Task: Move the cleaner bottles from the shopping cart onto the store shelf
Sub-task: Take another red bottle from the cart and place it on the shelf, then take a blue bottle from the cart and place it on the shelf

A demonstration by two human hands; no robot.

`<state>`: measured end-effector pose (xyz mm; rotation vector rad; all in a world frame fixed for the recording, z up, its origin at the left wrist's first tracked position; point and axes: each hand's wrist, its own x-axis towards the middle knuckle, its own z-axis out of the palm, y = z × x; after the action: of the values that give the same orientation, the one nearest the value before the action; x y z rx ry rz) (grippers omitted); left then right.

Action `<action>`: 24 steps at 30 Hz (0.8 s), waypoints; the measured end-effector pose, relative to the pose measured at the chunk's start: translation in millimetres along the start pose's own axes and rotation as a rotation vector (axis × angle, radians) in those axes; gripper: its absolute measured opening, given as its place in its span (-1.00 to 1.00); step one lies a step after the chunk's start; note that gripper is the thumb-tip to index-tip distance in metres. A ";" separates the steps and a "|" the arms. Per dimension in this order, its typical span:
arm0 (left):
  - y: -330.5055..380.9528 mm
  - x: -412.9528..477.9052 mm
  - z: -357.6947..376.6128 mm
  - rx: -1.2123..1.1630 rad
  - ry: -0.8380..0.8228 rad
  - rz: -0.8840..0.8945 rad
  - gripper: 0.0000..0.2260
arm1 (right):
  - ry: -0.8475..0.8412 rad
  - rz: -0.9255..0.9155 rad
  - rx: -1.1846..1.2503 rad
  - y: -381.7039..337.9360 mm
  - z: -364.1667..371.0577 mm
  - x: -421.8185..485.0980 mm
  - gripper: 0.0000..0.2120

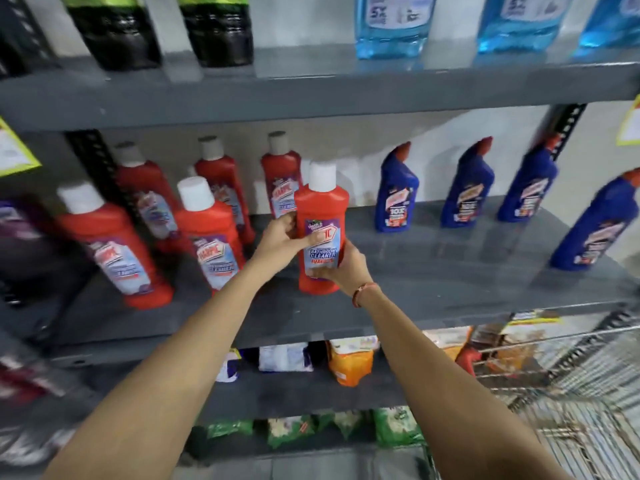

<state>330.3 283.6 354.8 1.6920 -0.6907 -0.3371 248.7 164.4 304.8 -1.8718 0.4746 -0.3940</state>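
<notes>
Both hands grip a red bottle (pixel 322 216) upright at the front of the grey middle shelf (pixel 450 271).

The bottle is orange-red plastic with a white cap and a pale blue and purple label reading "Bathroom Cleaner"; whether its base touches the shelf cannot be told. The left hand (pixel 282 239) wraps its left side, thumb pressed across the label; the right hand (pixel 341 266) closes round the lower right, fingers curled under the label, a red wristband (pixel 363 294) on that wrist. Five matching red bottles stand to the left in two rows, the nearest (pixel 207 233) just beside the held one. Four blue bottles (pixel 396 195) line the same shelf to the right. The wire cart (pixel 571 375) sits at lower right.
</notes>
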 end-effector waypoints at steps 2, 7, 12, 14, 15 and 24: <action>-8.8 -3.2 -10.7 0.011 0.036 -0.029 -0.66 | -0.021 0.009 0.010 1.5 13.9 0.5 -0.37; -20.8 -1.7 -19.1 -0.008 0.068 -0.027 -0.66 | -0.049 -0.004 0.014 4.2 21.8 5.5 -0.37; -22.1 -7.6 -14.7 -0.018 0.041 -0.025 -0.71 | -0.021 -0.037 0.029 7.5 22.7 0.2 -0.39; -25.1 -16.6 -13.3 -0.036 0.053 -0.044 -0.72 | -0.023 -0.055 -0.010 9.4 20.1 -1.6 -0.41; -29.3 -23.1 -13.0 -0.034 0.092 -0.048 -0.70 | -0.017 -0.072 -0.031 10.5 17.3 -3.6 -0.43; -51.8 -83.9 103.2 0.069 0.388 0.113 -0.72 | 0.365 -0.102 -0.031 49.5 -93.0 -39.5 -0.87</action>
<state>219.7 259.0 268.0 1.7109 -0.5099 0.0963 162.8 93.8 287.5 -1.8642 0.6319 -0.8080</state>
